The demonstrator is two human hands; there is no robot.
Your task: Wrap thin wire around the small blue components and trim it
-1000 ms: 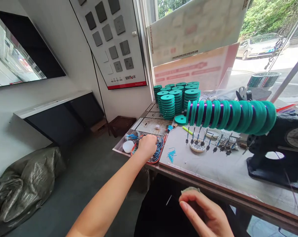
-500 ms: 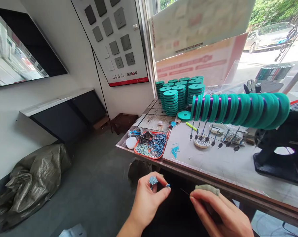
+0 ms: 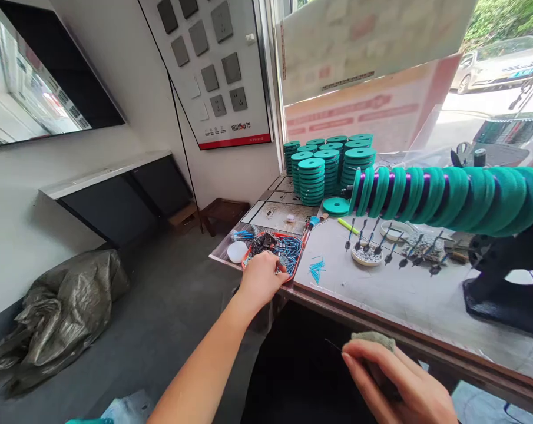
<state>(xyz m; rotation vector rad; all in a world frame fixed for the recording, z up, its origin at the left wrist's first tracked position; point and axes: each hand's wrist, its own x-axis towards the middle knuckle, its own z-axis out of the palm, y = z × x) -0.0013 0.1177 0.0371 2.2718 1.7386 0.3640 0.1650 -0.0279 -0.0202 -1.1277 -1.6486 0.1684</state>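
My left hand (image 3: 261, 278) reaches onto the near edge of an orange tray (image 3: 294, 270) filled with small blue, white and silver beads, its fingers curled down among them. Whether it grips any beads I cannot tell. My right hand (image 3: 394, 383) stays low in front of the table edge, pinching a thin dark needle (image 3: 333, 345) that points left, with a small grey-green pad (image 3: 373, 337) resting against its fingers.
A white oval object (image 3: 237, 251) lies left of the tray. Loose blue pieces (image 3: 315, 270) lie to its right. Stacks of green discs (image 3: 325, 168) stand at the back. A black machine (image 3: 505, 277) carries a row of green discs (image 3: 443, 197). A small dish of beads (image 3: 367, 255) stands mid-table.
My left hand, which held beads near my right hand half a second ago, has gone back out to the orange tray. My right hand has barely moved.
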